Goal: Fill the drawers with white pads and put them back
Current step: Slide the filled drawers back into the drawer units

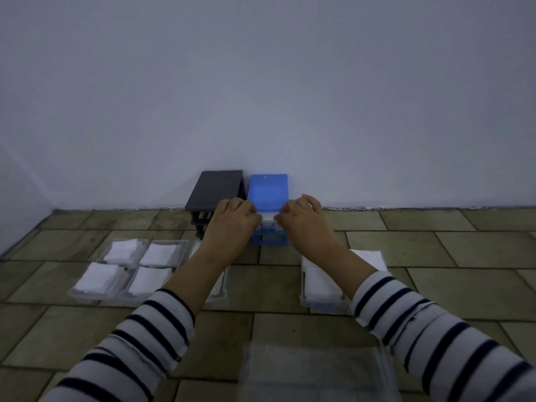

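A blue drawer cabinet [268,192] stands against the wall beside a black cabinet frame [216,189]. A clear drawer [268,221] holding white pads sits in the blue cabinet's top slot, only its front showing. My left hand [232,220] grips its left front corner and my right hand [301,217] grips its right front corner. On the floor to the left lie several clear drawers [127,268] filled with white pads. Another pad-filled drawer [324,285] with a blue handle lies to the right, partly under my right forearm.
A large clear plastic container [313,372] sits at the bottom centre, close to me. The floor is brown tile [435,250] and meets a plain wall [261,82] right behind the cabinets. The black frame's slots look empty.
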